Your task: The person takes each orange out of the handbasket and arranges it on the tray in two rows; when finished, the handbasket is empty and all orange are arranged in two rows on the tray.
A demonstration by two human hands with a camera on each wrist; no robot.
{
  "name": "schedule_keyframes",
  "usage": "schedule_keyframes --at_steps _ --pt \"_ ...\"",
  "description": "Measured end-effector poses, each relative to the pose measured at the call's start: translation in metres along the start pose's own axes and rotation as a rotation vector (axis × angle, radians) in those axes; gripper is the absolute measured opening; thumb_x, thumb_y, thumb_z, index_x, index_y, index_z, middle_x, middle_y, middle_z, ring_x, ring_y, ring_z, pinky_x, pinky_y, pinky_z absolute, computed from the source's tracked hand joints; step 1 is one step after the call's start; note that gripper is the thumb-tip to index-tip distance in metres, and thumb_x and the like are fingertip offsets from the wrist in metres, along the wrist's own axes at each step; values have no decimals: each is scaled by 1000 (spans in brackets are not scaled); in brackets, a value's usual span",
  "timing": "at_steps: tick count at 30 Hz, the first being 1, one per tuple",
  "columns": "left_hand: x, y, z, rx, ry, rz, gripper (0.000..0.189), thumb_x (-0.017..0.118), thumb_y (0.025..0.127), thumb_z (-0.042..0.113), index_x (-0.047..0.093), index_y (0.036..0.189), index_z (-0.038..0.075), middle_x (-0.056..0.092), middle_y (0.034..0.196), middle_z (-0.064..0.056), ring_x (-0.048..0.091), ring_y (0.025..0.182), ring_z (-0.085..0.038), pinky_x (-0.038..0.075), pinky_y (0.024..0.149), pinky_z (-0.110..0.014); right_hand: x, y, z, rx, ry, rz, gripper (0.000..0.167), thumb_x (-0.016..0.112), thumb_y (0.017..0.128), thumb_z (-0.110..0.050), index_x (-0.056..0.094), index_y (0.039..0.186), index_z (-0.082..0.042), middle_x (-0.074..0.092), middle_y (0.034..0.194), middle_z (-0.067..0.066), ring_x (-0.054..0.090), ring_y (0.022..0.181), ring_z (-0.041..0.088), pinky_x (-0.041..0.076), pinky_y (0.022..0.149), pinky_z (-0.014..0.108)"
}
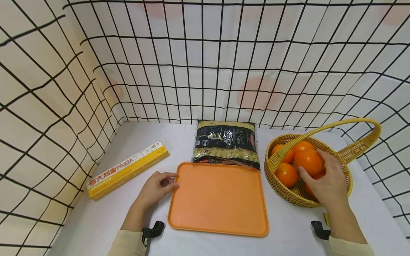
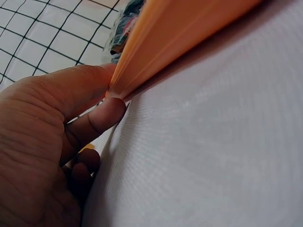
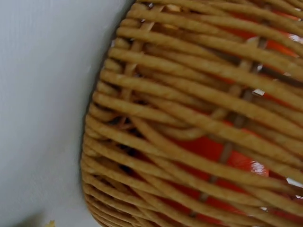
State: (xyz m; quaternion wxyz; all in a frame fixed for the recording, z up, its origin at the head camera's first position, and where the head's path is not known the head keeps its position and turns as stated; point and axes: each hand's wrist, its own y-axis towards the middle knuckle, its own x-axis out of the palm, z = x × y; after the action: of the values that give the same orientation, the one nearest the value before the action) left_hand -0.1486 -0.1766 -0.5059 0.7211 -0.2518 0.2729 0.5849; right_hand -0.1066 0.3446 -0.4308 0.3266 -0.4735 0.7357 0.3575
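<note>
- One orange tray (image 1: 217, 199), flat on a white cloth (image 1: 288, 227); landmark for the entries below.
- One left hand (image 1: 156, 189), at the tray's left rim — thumb and finger pinching that rim, as the left wrist view shows; other fingers loosely bent.
- One right hand (image 1: 331, 179), to the right of the tray, reaching into the basket; thumb and fingers curved around the topmost orange (image 1: 307, 161), grasping it.
- One woven basket (image 1: 285, 192), yellow-brown, just right of the tray; tall looped handle (image 1: 355, 151) leaning outward, away from the tray.
- Several loose oranges (image 1: 286, 175), inside the basket, around and beneath the grasped one; exact count hidden by the hand.
- One bag of pasta (image 1: 225, 140), dark label, lying just beyond the tray's far rim; contact between them — cannot be told.
- One pasta box (image 1: 128, 170), yellow and white, lying slantwise left of the tray, apart from it.
- One black wire grid (image 1: 219, 67), standing behind the tray and along both sides.
</note>
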Motion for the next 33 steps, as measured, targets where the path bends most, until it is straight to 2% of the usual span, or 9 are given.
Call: schedule_keyframes --at_steps 9,13,17,20,23,24,27,30,33 --pt "-1 1 4 24 -1 -1 33 81 87 32 75 118 21 62 86 10 50 84 -12 41 74 -26 -11 -12 -10 38 52 79 84 78 88 -30 32 158 -19 34 159 18 40 133 46 42 101 72" --pt "-2 4 5 11 -10 -10 33 82 87 30 75 118 21 64 86 11 53 84 -11 43 77 -26 -14 -17 -15 62 79 104 87 79 87 -26 31 158 -25 35 158 16 42 133 42 44 102 70" --pt "-4 7 7 -20 -36 -39 33 82 87 30 74 117 21 66 86 9 55 83 -11 44 77 -28 -14 -19 -17 72 97 126 87 80 86 -25 31 158 -26 38 156 16 42 135 42 42 107 66" --pt "-5 8 7 -51 -52 -54 33 82 86 30 74 116 21 66 85 7 56 81 -12 44 76 -29 -12 -21 -17 76 114 138 86 82 84 -25 35 156 -27 40 156 12 44 136 39 41 114 54" --pt "-5 7 6 -72 -54 -57 33 82 86 32 74 116 21 66 85 6 55 80 -13 43 75 -29 -11 -23 -17 75 134 152 84 82 84 -24 38 154 -29 40 156 8 45 134 35 38 116 34" --pt "-5 7 6 -73 -52 -56 33 82 86 32 74 116 20 66 85 6 55 81 -12 43 76 -29 -10 -23 -17 73 143 159 83 82 84 -23 38 154 -30 39 156 7 44 133 33 36 113 25" --pt "-5 6 6 -75 -42 -50 33 82 86 32 74 116 21 66 85 7 55 82 -12 43 76 -29 -9 -26 -17 62 173 189 81 81 84 -21 40 153 -30 38 155 6 43 126 21 33 97 12" --pt "-4 6 5 -75 -37 -47 33 82 86 31 74 116 21 66 85 8 55 82 -13 43 77 -30 -8 -28 -17 37 203 227 81 81 82 -17 42 153 -28 40 152 6 38 116 3 30 86 6" --pt "-3 6 5 -81 -38 -47 33 82 86 32 74 117 22 65 85 8 55 83 -14 43 78 -31 -8 -31 -17 31 224 245 82 81 82 -17 42 153 -28 42 150 6 32 113 -8 30 86 5"
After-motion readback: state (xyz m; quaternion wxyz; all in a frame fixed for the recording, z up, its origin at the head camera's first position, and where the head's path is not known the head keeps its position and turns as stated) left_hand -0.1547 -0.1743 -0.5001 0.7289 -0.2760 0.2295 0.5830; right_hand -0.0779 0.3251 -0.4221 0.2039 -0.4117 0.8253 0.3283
